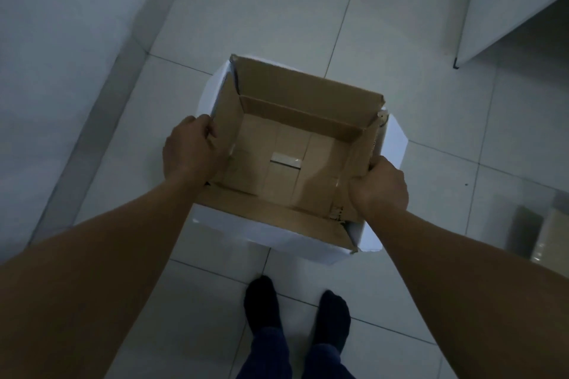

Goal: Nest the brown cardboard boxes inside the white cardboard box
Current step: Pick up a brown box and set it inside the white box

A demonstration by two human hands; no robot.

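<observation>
Brown cardboard box (295, 144) is being held inside the white cardboard box (271, 232) on the floor (277, 9). Its side walls are being gripped by the left hand (191, 149) and right hand (380, 188). Next, it probably needs pushing down flat.

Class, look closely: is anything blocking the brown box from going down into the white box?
Nothing visible does. The brown box already sits within the white box, held at its sides by the left hand and right hand.
</observation>
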